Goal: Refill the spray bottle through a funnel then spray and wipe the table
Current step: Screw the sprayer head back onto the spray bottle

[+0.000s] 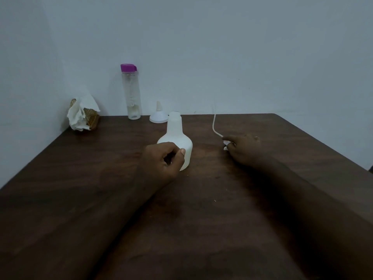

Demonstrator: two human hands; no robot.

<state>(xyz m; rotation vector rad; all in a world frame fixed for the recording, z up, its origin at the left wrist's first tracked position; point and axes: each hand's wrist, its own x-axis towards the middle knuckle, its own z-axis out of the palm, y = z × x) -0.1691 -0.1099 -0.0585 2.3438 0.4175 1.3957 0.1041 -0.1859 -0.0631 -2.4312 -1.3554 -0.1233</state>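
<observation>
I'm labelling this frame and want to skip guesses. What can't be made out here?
Head view: fill level of the white opaque plastic spray bottle; its walls hide it, and the left hand covers its base.
White spray head: mostly under the right hand; only its thin white tube shows. Grip or rest, unclear.
Clear tall bottle with purple cap: liquid level lost in dim blur.
Woven holder: half hidden by crumpled white tissue.

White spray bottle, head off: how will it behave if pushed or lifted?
The spray bottle probably resists tipping: wide base, narrow neck. It is likely light, since it awaits refilling, though its opaque wall hides any liquid. Smooth plastic may slip, so gripping low on the body, as the left hand does, seems sensible.
</observation>
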